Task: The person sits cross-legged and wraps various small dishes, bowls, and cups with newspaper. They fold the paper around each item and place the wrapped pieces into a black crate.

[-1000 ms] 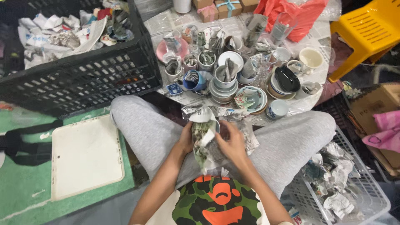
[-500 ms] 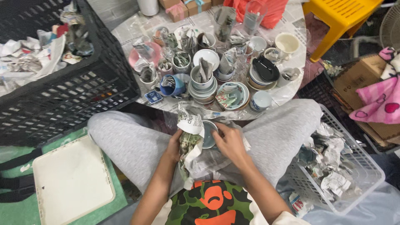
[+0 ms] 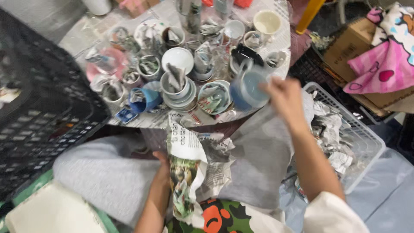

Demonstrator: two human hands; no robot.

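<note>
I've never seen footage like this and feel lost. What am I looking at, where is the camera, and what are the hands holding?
There is no machine here. A person wears a camera on the head, so the picture looks down past the arms onto the lap. The right hand reaches forward holding a blue cup, blurred by motion, above a low table crowded with cups and bowls, many stuffed with paper. The left hand stays at the lap, gripping a crumpled sheet of newspaper. A black crate stands to the left, and a white basket holding crumpled paper to the right.
</note>
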